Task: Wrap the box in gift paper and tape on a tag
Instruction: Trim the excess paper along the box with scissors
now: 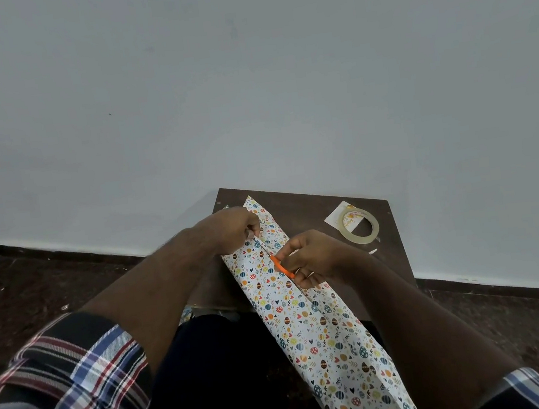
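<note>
Gift paper [312, 318], printed with coloured eggs, lies as a long strip running from the small dark table [309, 206] at 12 o'clock toward 5 o'clock over the person's lap. Left hand [230, 231] pinches its far edge at 11 o'clock, while the right hand [312, 258] curls round orange-handled scissors [281, 267] on the paper. Tape roll [359, 225] sits on a white tag [337, 218] at 2 o'clock.

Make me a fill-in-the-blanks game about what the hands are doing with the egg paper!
1. The right hand holds scissors with ____ handles.
2. The left hand pinches the ____.
3. The tape roll lies partly on a white ____.
4. The small table is dark ____.

Missing words: orange; gift paper; tag; brown
</note>
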`<action>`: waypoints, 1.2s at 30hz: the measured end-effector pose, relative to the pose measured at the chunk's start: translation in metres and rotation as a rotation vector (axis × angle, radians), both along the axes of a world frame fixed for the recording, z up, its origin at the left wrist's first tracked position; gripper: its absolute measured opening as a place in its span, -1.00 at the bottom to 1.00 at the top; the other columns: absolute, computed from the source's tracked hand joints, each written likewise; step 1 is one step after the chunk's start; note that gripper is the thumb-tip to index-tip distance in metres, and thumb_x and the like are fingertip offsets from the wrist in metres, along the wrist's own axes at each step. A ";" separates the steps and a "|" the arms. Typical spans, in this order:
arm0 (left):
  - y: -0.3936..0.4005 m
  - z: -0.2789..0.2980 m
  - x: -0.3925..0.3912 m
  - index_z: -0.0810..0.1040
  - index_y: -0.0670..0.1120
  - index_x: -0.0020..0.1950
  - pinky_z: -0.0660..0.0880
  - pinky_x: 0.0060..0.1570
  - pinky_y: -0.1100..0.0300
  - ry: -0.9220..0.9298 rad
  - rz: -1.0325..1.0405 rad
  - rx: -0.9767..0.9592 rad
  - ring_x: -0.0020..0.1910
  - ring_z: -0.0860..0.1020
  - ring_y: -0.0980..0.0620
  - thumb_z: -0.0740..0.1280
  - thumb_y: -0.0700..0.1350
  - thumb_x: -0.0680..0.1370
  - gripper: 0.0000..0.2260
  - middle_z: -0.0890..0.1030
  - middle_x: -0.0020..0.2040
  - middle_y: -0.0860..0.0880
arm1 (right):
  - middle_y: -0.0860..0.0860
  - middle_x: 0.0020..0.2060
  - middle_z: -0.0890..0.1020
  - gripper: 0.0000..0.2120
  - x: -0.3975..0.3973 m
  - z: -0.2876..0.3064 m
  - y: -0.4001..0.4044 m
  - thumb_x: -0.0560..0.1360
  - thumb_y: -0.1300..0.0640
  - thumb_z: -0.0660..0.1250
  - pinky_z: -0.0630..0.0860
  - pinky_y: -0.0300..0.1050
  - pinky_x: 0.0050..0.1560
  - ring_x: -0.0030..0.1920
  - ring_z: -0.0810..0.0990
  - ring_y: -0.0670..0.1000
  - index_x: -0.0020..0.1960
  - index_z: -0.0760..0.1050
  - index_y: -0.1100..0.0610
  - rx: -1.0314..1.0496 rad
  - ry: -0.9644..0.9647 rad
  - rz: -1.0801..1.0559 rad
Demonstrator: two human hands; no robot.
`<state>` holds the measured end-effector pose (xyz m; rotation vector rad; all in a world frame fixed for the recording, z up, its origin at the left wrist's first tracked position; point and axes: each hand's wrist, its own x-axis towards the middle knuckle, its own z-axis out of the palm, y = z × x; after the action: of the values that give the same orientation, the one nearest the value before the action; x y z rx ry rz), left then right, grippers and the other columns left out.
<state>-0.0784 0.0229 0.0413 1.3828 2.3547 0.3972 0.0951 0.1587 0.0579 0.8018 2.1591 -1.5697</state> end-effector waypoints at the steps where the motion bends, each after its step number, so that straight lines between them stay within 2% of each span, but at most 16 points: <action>1: 0.000 0.000 0.000 0.66 -0.08 0.07 0.41 -0.05 0.20 0.000 0.001 0.005 0.07 0.56 0.02 0.29 -0.30 0.63 -0.81 0.64 0.08 -0.04 | 0.14 -0.24 0.61 -0.84 0.000 0.000 0.000 0.58 0.25 0.38 0.60 -0.18 -0.32 -0.35 0.58 -0.02 0.15 0.62 0.20 0.000 -0.001 0.001; 5: -0.001 0.001 0.000 0.67 -0.08 0.06 0.49 0.00 0.15 0.001 0.005 0.015 0.07 0.57 0.01 0.30 -0.29 0.62 -0.81 0.65 0.09 -0.04 | 0.17 -0.19 0.61 -0.84 -0.003 0.001 -0.001 0.57 0.22 0.40 0.60 -0.13 -0.28 -0.33 0.59 -0.01 0.14 0.62 0.21 -0.009 0.001 0.003; 12: -0.001 0.000 -0.002 0.69 -0.06 0.15 0.42 0.00 0.21 0.022 0.001 0.012 0.11 0.55 0.01 0.24 -0.35 0.61 -0.70 0.64 0.16 -0.04 | 0.13 -0.25 0.61 -0.83 -0.003 -0.004 0.001 0.57 0.26 0.39 0.58 -0.18 -0.30 -0.36 0.56 -0.04 0.15 0.63 0.19 0.003 0.012 -0.008; 16: -0.003 -0.007 -0.009 0.66 0.01 0.25 0.52 0.15 0.12 0.078 0.028 -0.011 0.25 0.53 -0.04 0.26 -0.36 0.59 -0.62 0.54 0.34 -0.04 | 0.14 -0.25 0.60 -0.83 -0.003 -0.004 0.000 0.57 0.28 0.40 0.57 -0.22 -0.35 -0.37 0.53 -0.04 0.15 0.62 0.20 -0.029 0.013 -0.031; 18: -0.004 -0.011 -0.013 0.65 0.04 0.26 0.54 0.18 0.07 0.119 0.038 -0.021 0.27 0.52 -0.05 0.29 -0.37 0.56 -0.59 0.52 0.35 -0.02 | 0.13 -0.26 0.60 -0.83 -0.002 -0.005 0.000 0.57 0.28 0.39 0.57 -0.22 -0.35 -0.37 0.52 -0.04 0.15 0.62 0.20 -0.040 0.013 -0.036; 22: -0.002 -0.012 -0.014 0.63 0.04 0.05 0.59 0.02 0.03 0.147 0.074 0.026 0.05 0.56 -0.01 0.34 -0.28 0.58 -0.78 0.60 0.12 0.00 | 0.14 -0.24 0.62 -0.83 -0.003 -0.005 0.001 0.56 0.28 0.40 0.57 -0.20 -0.33 -0.35 0.54 -0.03 0.14 0.63 0.19 -0.048 0.013 -0.036; 25: 0.001 -0.010 -0.012 0.55 0.05 -0.09 0.55 -0.08 0.05 0.144 0.068 0.025 -0.05 0.55 0.01 0.31 -0.31 0.56 -0.76 0.61 -0.01 0.02 | 0.17 -0.20 0.63 -0.82 -0.004 -0.006 0.002 0.56 0.27 0.41 0.59 -0.18 -0.31 -0.32 0.56 0.00 0.15 0.63 0.18 -0.046 0.014 -0.029; 31: -0.001 -0.012 -0.014 0.54 0.02 -0.14 0.53 -0.13 0.05 0.094 0.061 0.009 -0.08 0.57 -0.02 0.26 -0.39 0.49 -0.70 0.64 -0.10 0.01 | 0.16 -0.16 0.66 -0.79 -0.009 -0.009 0.003 0.56 0.25 0.41 0.62 -0.14 -0.24 -0.28 0.61 -0.01 0.19 0.62 0.17 -0.042 0.013 -0.004; 34: 0.000 -0.012 -0.015 0.53 0.02 -0.15 0.45 -0.19 0.15 0.071 0.081 0.024 -0.08 0.57 -0.02 0.25 -0.39 0.52 -0.70 0.64 -0.10 -0.01 | 0.15 -0.15 0.66 -0.79 -0.009 -0.010 0.003 0.56 0.24 0.41 0.62 -0.14 -0.24 -0.29 0.62 -0.02 0.19 0.61 0.16 -0.036 0.013 0.000; 36: 0.000 -0.012 -0.016 0.53 0.01 -0.16 0.44 -0.17 0.15 0.050 0.090 0.040 -0.07 0.57 -0.03 0.24 -0.39 0.52 -0.71 0.64 -0.10 -0.02 | 0.16 -0.13 0.66 -0.79 -0.009 -0.010 0.004 0.56 0.23 0.41 0.62 -0.14 -0.24 -0.27 0.61 -0.01 0.19 0.61 0.16 -0.036 0.008 0.008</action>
<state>-0.0945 0.0225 0.0291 1.3225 2.4689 0.4425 0.0859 0.1623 0.0480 0.7764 2.1310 -1.6055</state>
